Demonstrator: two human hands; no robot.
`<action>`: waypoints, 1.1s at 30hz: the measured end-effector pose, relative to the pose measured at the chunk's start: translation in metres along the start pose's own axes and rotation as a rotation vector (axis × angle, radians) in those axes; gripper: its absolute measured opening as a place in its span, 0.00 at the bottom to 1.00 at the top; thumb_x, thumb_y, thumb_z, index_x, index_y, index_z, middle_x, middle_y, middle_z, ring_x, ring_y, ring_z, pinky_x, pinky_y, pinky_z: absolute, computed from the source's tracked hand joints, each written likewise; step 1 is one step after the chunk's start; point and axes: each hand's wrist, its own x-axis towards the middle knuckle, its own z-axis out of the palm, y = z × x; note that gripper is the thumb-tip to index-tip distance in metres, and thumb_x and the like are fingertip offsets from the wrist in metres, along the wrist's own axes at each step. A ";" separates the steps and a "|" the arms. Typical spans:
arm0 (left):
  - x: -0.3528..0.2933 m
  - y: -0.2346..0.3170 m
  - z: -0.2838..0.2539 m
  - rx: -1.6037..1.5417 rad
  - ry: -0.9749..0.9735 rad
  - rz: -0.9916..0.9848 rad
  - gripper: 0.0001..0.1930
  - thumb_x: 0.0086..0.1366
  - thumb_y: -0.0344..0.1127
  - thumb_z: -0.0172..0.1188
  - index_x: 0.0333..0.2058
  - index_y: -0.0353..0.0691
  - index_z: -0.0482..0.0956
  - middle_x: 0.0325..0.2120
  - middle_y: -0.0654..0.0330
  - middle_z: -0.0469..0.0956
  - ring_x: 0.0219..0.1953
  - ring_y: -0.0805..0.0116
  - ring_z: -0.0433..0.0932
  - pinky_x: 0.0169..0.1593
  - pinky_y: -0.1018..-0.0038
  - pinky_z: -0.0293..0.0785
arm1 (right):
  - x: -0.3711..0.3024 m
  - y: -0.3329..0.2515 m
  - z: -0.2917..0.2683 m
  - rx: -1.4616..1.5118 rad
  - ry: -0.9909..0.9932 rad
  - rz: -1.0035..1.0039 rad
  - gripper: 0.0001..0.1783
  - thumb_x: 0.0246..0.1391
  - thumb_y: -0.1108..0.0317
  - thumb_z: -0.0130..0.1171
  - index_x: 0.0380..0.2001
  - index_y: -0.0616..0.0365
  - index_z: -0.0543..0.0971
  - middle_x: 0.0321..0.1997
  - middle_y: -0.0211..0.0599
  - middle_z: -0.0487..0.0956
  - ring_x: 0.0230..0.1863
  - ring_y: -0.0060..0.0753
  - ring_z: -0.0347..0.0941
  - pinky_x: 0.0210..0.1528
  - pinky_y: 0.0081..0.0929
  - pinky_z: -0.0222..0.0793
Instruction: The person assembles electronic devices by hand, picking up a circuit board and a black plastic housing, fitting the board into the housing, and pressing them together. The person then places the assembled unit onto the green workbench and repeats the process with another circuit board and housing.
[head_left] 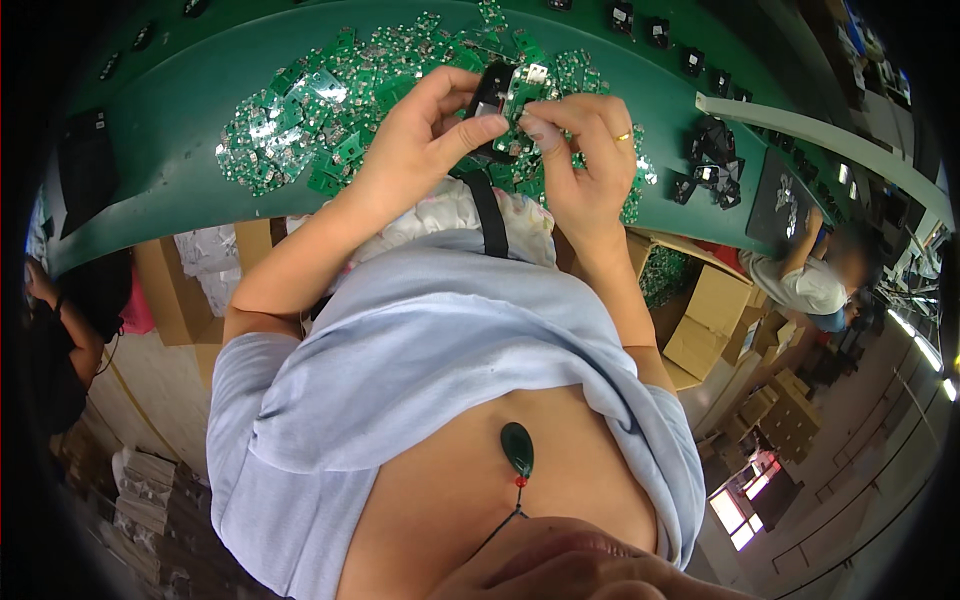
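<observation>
Above the near part of a green worktable [180,190], my left hand [425,130] is closed around a black plastic housing [493,82], its thumb across the front. My right hand [590,140] pinches a small green circuit board [521,92] at the housing's right side. The board is tilted against or just beside the housing; whether it sits inside cannot be made out. Beneath and behind both hands spreads a large heap of loose green circuit boards [290,125], with metal parts glinting on them.
Black housings [712,150] lie clustered at the right, others along the far edge. A pale rail [820,128] crosses the right side. A cardboard box [705,322] with green boards stands below the table. Co-workers sit at right [800,280] and left [75,330].
</observation>
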 end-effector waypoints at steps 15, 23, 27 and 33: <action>0.015 -0.008 -0.003 0.123 0.121 0.024 0.17 0.57 0.33 0.60 0.42 0.34 0.67 0.32 0.60 0.76 0.30 0.80 0.73 0.33 0.82 0.70 | 0.005 0.018 0.020 -0.084 -0.111 -0.090 0.08 0.35 0.76 0.60 0.25 0.55 0.76 0.25 0.31 0.71 0.25 0.34 0.68 0.23 0.26 0.65; 0.029 -0.014 -0.008 0.082 0.204 0.065 0.12 0.60 0.31 0.56 0.41 0.34 0.67 0.31 0.61 0.75 0.30 0.82 0.72 0.33 0.83 0.69 | 0.020 0.031 0.035 -0.087 -0.187 -0.126 0.10 0.39 0.76 0.61 0.28 0.56 0.73 0.25 0.32 0.69 0.26 0.31 0.68 0.24 0.24 0.65; 0.048 -0.020 -0.022 0.120 0.231 -0.005 0.10 0.60 0.28 0.55 0.39 0.34 0.67 0.29 0.63 0.75 0.28 0.83 0.69 0.30 0.85 0.66 | 0.019 0.032 0.050 0.687 -0.138 0.594 0.16 0.47 0.74 0.59 0.40 0.58 0.68 0.30 0.34 0.67 0.31 0.21 0.65 0.27 0.19 0.64; 0.114 -0.052 -0.055 0.173 0.287 -0.091 0.11 0.61 0.34 0.54 0.39 0.34 0.70 0.27 0.64 0.75 0.29 0.83 0.69 0.29 0.84 0.65 | 0.038 0.097 0.103 0.586 -0.185 0.621 0.14 0.48 0.76 0.55 0.40 0.59 0.69 0.30 0.34 0.68 0.28 0.27 0.66 0.30 0.21 0.66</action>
